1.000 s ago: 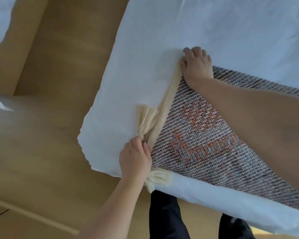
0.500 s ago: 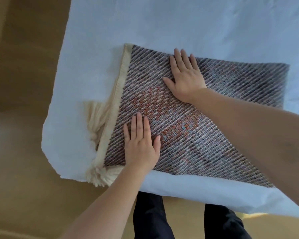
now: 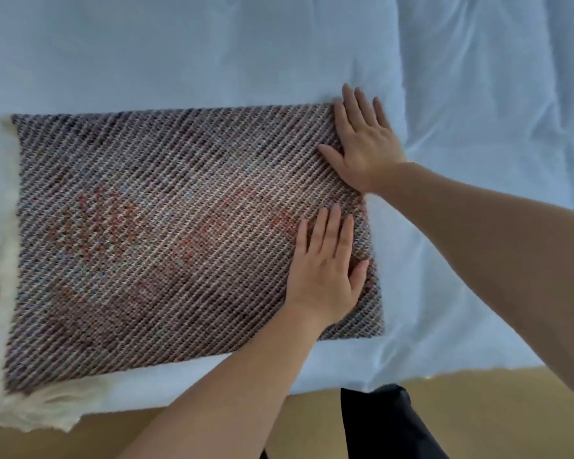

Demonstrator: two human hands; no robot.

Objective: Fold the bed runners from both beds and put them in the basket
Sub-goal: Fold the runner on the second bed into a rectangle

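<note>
White sheet of the bed (image 3: pixel 212 44) fills most of the head view; tan floor (image 3: pixel 80 442) runs along the near edge, below both forearms.

Bed runner (image 3: pixel 179 226): lies flat on the sheet as a folded rectangle of grey-brown diagonal weave with faint orange-red patches. Most of it stretches to the left of both hands. Its right edge sits just beyond the left hand's thumb and under the right hand's palm.

Cream fringe (image 3: pixel 40 409): borders the runner's end well to the left of the hands. It bunches at the near left corner and hangs over the bed edge.

Left hand (image 3: pixel 323 270): flat, palm down on the runner near its right edge, fingers straight and close together, thumb out to the right. It grips nothing.

Right hand (image 3: pixel 362 144): flat, palm down, farther from the body than the left hand and apart from it. It is on the runner's far right corner with fingers spread; the fingertips reach past the far edge onto the sheet.

Dark trousers (image 3: pixel 378 425): visible below the bed edge, between the two forearms.
</note>
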